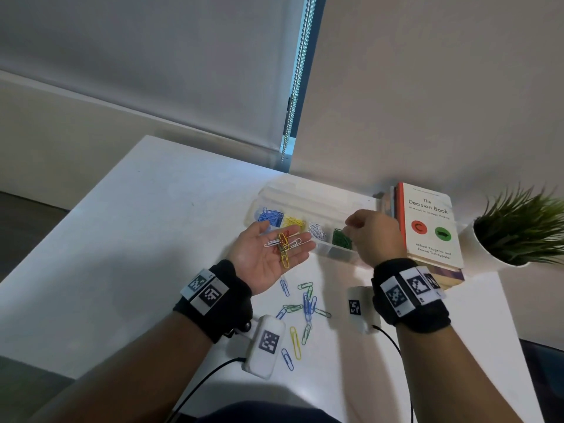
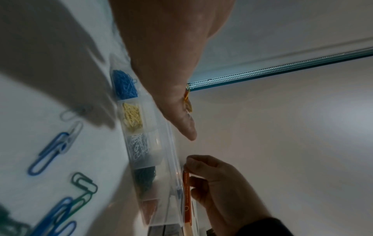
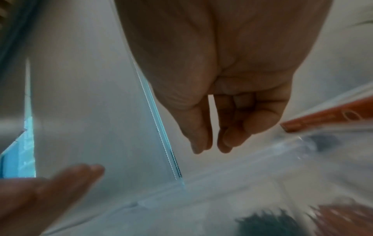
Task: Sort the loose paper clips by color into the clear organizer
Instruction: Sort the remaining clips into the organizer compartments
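Observation:
My left hand (image 1: pixel 259 261) lies palm up and flat in front of the clear organizer (image 1: pixel 320 199), carrying white, red and yellow clips (image 1: pixel 283 244) on the palm. The organizer's compartments hold blue clips (image 1: pixel 270 215), yellow clips (image 1: pixel 294 222), white clips (image 1: pixel 317 230) and green clips (image 1: pixel 341 238). A red lot (image 2: pixel 149 210) shows in the left wrist view. My right hand (image 1: pixel 372 236) hovers over the green end, fingers loosely curled. In the right wrist view the right hand (image 3: pixel 212 143) has nothing between thumb and fingers. Loose blue, green and yellow clips (image 1: pixel 302 306) lie on the table below my hands.
A stack of books (image 1: pixel 430 224) sits right behind the organizer against the wall. A potted plant (image 1: pixel 525 227) stands at the far right. The white table (image 1: pixel 137 239) stretches to the left; its front edge runs close to my forearms. Cables trail from both wrist units.

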A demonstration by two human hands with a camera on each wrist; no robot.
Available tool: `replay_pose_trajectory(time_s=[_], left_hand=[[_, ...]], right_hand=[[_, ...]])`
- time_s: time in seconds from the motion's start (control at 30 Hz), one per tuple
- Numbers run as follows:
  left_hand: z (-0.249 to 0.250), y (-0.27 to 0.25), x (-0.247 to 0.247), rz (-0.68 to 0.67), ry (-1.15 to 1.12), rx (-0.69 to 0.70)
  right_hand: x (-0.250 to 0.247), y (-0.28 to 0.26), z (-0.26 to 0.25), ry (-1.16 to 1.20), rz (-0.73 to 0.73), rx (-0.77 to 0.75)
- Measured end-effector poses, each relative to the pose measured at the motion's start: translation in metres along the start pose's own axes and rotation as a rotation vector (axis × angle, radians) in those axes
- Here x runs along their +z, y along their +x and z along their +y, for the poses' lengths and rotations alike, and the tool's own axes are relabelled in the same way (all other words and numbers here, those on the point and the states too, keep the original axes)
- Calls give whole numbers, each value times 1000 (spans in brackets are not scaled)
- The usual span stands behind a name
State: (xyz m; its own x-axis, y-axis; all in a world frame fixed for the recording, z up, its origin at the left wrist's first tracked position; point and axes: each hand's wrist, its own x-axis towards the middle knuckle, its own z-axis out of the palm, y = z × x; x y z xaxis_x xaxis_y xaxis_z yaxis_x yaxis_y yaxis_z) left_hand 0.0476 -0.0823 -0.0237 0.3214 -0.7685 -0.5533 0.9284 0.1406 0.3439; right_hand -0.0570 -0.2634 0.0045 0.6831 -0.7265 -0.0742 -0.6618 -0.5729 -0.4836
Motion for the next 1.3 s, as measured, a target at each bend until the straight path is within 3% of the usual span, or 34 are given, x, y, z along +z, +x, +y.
replay_pose_trajectory(time_s=[0.07, 0.13, 0.23, 0.4, 0.8, 0.97, 1.2, 1.3], left_hand=[[-1, 0, 1, 9, -3, 5], [-4, 1, 4, 18, 12, 18], [-7, 1, 8, 27, 53, 18], [-4, -1, 6, 42, 50, 52], [-6, -4, 10, 58, 77, 54], [-6, -6, 8, 35, 39, 40], [-4, -8, 5, -9, 50, 5], [-5, -9, 6, -32, 64, -3]], right_hand=[[-7, -18, -16, 91, -16, -126], [-9, -40, -37, 155, -173, -248], [4, -56, -53, 49, -354, -413], [17, -56, -55, -13, -288, -558], [23, -59, -59, -100, -268, -418], [18, -61, -55, -119, -267, -473], [1, -44, -56, 78, -154, -376], [6, -36, -63, 66, -183, -377]])
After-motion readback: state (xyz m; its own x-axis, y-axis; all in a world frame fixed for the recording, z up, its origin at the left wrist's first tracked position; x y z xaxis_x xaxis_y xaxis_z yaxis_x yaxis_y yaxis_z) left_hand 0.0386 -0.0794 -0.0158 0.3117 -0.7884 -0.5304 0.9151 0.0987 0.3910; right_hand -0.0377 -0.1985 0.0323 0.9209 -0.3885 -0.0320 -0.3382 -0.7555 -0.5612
